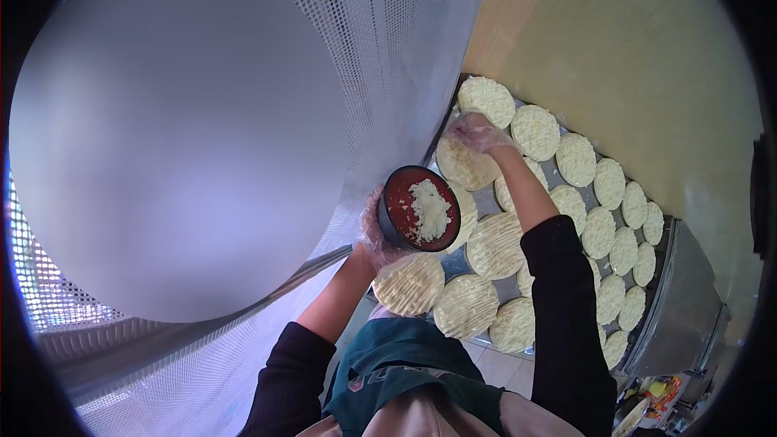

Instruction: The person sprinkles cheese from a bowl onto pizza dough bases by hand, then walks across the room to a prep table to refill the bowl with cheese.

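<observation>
My left hand (374, 233), in a clear plastic glove, grips a bowl (391, 231), dark outside and red-brown inside. White crumbly shreds (430, 210) lie in it, heaped toward one side. Over a round, flat, pale cake (467, 163) at the tray's far left, my right hand (479, 133), also gloved, is bent downward with its fingers bunched. Whatever those fingers hold is hidden. Nearby, another cake (486, 99) is coated with pale crumbs. Closer to my body, a cake (408, 283) shows a ridged, striped top, like the one beside it (466, 306).
Several more round cakes (599, 232) stand in rows on metal trays (506, 285). A white mesh curtain (405, 57) hangs at the left, a pale wall (623, 57) stands behind. A metal surface (680, 291) and colourful clutter (664, 396) are at the right. A grey blur covers the upper left.
</observation>
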`<state>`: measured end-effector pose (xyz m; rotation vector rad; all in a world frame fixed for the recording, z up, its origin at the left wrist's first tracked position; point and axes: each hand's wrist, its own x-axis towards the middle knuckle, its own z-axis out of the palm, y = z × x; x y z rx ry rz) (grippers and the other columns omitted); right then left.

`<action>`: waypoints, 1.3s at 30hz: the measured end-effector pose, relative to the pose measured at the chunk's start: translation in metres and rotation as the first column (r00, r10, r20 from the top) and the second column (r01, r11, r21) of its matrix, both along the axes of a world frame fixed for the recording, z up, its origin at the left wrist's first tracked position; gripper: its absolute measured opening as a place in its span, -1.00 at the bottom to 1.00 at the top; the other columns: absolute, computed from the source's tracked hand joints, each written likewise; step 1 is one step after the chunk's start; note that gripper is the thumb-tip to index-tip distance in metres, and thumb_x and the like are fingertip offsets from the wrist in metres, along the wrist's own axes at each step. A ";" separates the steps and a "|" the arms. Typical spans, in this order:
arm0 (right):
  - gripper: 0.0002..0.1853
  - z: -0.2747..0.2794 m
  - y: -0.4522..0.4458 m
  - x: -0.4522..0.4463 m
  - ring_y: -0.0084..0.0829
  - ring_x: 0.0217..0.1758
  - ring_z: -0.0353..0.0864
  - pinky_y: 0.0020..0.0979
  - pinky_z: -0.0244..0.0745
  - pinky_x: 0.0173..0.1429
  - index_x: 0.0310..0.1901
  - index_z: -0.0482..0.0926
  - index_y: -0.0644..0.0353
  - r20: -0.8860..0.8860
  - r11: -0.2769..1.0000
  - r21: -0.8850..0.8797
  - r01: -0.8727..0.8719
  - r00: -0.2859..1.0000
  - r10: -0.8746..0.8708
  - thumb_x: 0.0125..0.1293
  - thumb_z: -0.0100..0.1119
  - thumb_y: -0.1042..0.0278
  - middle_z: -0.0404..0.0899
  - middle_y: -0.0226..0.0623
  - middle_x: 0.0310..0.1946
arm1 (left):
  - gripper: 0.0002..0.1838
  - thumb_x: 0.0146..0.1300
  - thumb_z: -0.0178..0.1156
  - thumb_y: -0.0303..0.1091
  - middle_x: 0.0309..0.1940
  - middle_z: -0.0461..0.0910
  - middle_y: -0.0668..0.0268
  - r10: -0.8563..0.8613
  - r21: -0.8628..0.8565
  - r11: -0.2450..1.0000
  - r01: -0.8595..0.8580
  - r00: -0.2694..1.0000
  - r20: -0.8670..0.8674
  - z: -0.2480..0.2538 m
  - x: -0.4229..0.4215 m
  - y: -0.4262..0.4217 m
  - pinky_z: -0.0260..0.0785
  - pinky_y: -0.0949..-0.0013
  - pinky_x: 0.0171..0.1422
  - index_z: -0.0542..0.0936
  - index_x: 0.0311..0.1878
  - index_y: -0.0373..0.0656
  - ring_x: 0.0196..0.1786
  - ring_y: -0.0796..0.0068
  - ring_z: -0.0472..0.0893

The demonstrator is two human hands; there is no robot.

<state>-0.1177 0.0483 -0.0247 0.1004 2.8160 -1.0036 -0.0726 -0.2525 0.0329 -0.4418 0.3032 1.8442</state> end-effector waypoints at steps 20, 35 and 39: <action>-0.81 0.002 0.023 -0.015 -0.45 -0.32 0.57 -0.48 0.44 -0.17 -0.24 0.65 0.23 0.072 0.998 0.062 0.023 0.997 -0.027 0.13 0.09 0.49 0.65 -0.23 -0.35 | -0.30 0.14 -0.07 0.27 0.20 0.35 0.14 -0.009 -0.027 1.000 0.010 1.000 0.014 0.002 -0.002 -0.001 0.12 -0.19 0.29 0.36 0.22 -0.03 0.22 0.02 0.34; -0.86 -0.008 0.044 0.023 -0.20 -0.25 0.58 -0.34 0.44 -0.13 -0.37 0.59 0.24 -0.005 0.995 0.018 0.097 0.995 -0.097 0.06 0.09 0.41 0.57 -0.06 -0.38 | -0.30 0.12 -0.03 0.25 0.20 0.36 0.14 -0.009 0.012 1.000 0.009 1.000 0.000 -0.001 -0.001 -0.002 0.11 -0.20 0.30 0.37 0.21 -0.02 0.22 0.01 0.34; -0.86 0.007 0.033 0.034 -0.17 -0.26 0.57 -0.31 0.44 -0.14 -0.37 0.58 0.24 -0.040 0.970 0.243 0.028 0.999 -0.019 0.08 0.09 0.39 0.56 -0.05 -0.38 | -0.32 0.13 0.00 0.24 0.20 0.35 0.16 -0.015 0.049 0.999 0.012 0.998 0.054 -0.005 -0.002 -0.003 0.17 -0.28 0.23 0.36 0.22 0.01 0.22 0.01 0.34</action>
